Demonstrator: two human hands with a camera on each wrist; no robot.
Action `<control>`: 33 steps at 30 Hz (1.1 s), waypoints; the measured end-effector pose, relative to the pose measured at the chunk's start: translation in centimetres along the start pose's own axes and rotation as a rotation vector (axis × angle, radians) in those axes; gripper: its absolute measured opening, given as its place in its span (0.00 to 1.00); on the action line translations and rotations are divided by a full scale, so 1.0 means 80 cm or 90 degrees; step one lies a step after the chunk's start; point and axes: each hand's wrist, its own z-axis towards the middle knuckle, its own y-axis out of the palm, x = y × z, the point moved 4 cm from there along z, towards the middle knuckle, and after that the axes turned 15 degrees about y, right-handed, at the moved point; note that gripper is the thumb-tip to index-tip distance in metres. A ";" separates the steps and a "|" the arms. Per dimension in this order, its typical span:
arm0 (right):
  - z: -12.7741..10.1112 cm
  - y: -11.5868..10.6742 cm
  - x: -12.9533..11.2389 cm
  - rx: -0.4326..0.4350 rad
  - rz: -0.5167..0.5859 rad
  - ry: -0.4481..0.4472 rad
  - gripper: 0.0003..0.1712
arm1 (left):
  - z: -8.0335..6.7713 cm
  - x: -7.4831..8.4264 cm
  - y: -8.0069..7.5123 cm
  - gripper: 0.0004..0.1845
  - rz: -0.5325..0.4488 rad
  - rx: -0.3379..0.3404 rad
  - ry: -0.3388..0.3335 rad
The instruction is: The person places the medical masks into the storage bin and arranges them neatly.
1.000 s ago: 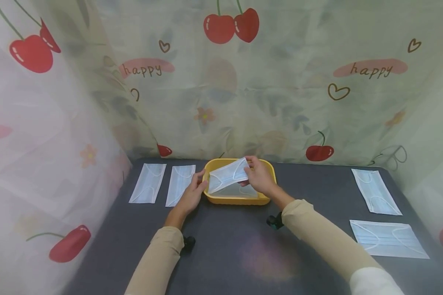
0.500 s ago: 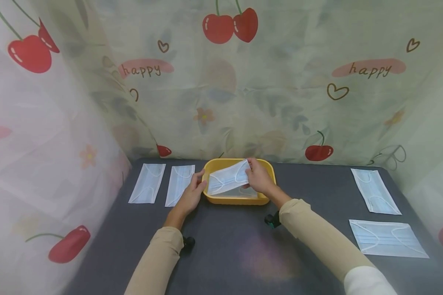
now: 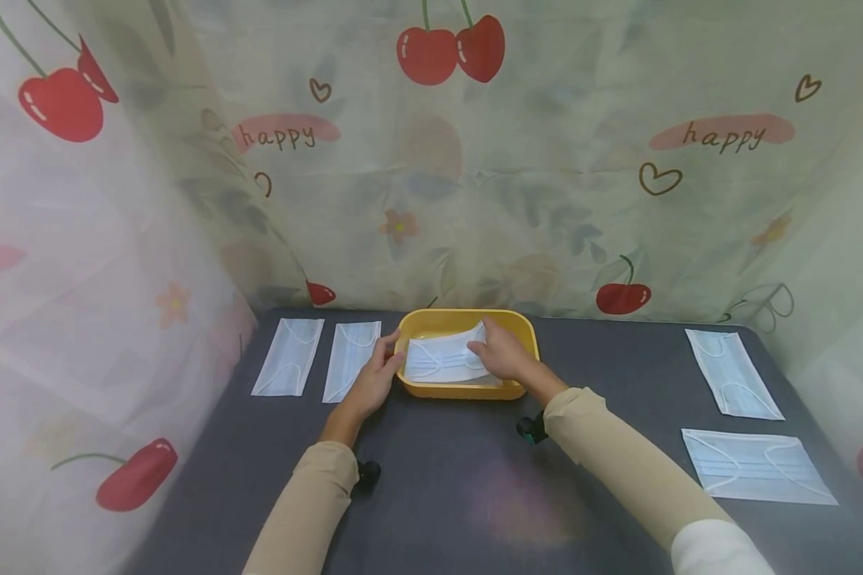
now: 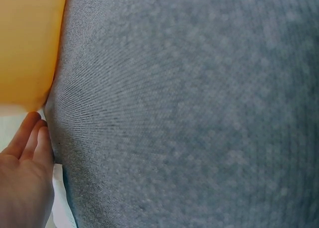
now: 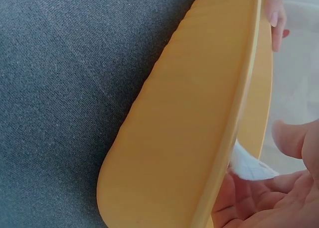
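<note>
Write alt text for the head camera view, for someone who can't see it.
A person's right hand presses a pale blue face mask into a yellow tray on a dark grey table, while the left hand steadies the tray's left edge. Four more masks lie flat on the table, two to the left and two to the right.

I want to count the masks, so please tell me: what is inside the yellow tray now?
A pale blue face mask lies in the yellow tray, with the right hand on it. Whether more masks lie underneath cannot be seen; mask and hand cover the tray floor.
</note>
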 end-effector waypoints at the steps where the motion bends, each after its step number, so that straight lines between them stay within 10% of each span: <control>1: 0.000 0.000 0.001 -0.001 -0.007 -0.001 0.41 | 0.000 0.000 0.000 0.26 -0.001 0.000 -0.002; 33: -0.025 -0.058 0.008 0.029 -0.074 -0.104 0.47 | 0.002 -0.006 0.001 0.26 -0.001 -0.003 -0.010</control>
